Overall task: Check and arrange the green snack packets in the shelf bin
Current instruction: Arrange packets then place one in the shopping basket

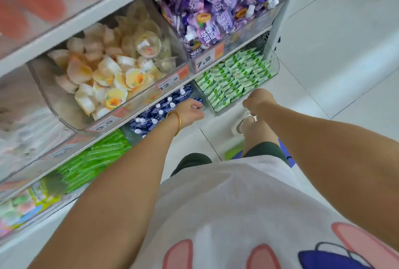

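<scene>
Green snack packets [233, 78], small flat sachets in pale and darker green foil: heaped in the clear plastic shelf bin [272, 74] at the right end of the lowest shelf, just beyond both hands. Nearest, left hand [190, 110], gold bangle [177, 121] at the wrist, reaching at the corner between that bin and the neighbouring heap of dark blue, white-capped pouches [155, 113]; fingers partly hidden, so impossible to say whether holding anything. Right hand [258, 100] knuckles-up at the bin's front wall, fingers curled under; cannot tell whether pinching a packet or only hooked on the rim. Likely trouble from here: raking through so full a heap and tipping packets over the front wall onto the white tiled floor [323, 63]; tugging the wall and dragging the whole bin off the shelf edge; flicking strays sideways among the blue pouches. Further in, little headroom under the orange-and-white price label [204, 61] above, so easy to snag. As for looks: loose, overlapping at all angles, no rows, filling the bin from front wall to back, print too small to read.
</scene>
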Demonstrator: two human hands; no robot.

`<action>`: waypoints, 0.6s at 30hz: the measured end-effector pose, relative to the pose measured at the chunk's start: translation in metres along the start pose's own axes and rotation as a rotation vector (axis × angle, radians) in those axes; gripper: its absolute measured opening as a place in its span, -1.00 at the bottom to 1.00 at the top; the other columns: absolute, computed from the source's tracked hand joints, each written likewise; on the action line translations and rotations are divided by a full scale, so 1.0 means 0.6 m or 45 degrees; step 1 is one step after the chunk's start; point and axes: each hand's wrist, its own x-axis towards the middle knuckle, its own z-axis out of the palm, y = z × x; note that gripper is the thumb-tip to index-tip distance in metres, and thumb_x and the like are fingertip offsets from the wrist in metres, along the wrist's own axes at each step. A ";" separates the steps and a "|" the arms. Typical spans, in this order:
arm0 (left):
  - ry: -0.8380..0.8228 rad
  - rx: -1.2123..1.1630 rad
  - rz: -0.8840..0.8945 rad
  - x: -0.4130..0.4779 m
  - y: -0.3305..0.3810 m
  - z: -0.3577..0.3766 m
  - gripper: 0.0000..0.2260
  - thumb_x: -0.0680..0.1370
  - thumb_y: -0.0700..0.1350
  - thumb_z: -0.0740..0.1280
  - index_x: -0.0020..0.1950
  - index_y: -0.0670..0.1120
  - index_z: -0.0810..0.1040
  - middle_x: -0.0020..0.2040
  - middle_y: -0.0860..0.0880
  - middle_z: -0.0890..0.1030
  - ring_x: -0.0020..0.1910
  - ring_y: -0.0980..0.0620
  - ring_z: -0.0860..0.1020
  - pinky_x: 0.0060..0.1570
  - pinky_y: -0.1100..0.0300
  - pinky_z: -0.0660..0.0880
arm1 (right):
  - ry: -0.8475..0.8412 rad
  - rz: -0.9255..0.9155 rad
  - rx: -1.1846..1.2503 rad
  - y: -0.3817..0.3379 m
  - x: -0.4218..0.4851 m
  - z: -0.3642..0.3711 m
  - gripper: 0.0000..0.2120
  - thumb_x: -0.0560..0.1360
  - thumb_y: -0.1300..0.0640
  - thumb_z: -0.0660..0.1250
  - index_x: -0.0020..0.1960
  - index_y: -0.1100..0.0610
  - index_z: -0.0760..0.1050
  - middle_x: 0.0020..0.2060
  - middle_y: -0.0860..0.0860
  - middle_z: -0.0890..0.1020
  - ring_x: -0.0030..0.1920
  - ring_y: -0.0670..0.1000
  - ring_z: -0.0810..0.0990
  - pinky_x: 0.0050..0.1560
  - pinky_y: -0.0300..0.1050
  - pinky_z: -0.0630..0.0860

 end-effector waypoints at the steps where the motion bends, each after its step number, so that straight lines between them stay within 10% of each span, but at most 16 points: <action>1: 0.010 -0.001 0.010 0.013 0.011 0.002 -0.67 0.53 -0.24 0.31 0.30 -0.18 0.42 0.19 -0.20 0.50 0.02 -0.08 0.49 -0.06 0.16 0.43 | -0.027 -0.014 -0.043 -0.006 0.022 -0.011 -0.79 0.48 0.26 0.18 -0.33 0.19 0.34 -0.38 0.09 0.41 -0.41 0.07 0.37 -0.35 -0.14 0.35; 5: 0.021 0.016 0.026 0.099 0.058 0.034 -0.65 0.52 -0.27 0.32 0.30 -0.22 0.42 0.24 -0.24 0.49 0.15 -0.10 0.49 0.11 0.19 0.40 | -0.114 -0.200 -0.326 -0.027 0.123 -0.065 -0.85 0.46 0.28 0.18 -0.22 0.24 0.50 -0.31 0.13 0.54 -0.41 0.06 0.46 -0.44 -0.15 0.43; 10: 0.075 0.018 0.010 0.214 0.083 0.109 -0.65 0.51 -0.28 0.33 0.30 -0.20 0.43 0.30 -0.23 0.42 0.22 -0.14 0.45 0.29 0.02 0.37 | -0.257 -0.529 -0.498 -0.004 0.246 -0.100 -0.78 0.49 0.15 0.29 0.13 0.10 0.55 0.12 0.10 0.58 -0.02 0.09 0.55 -0.03 -0.07 0.53; 18: 0.499 0.464 0.236 0.391 0.056 0.149 -0.67 0.53 -0.12 0.30 0.30 -0.08 0.46 0.32 -0.11 0.43 0.32 -0.09 0.38 0.31 0.17 0.28 | -0.013 -1.107 -0.558 0.021 0.436 -0.030 -0.71 0.47 0.09 0.30 0.19 -0.02 0.54 0.06 0.01 0.61 0.09 0.07 0.54 0.00 -0.11 0.47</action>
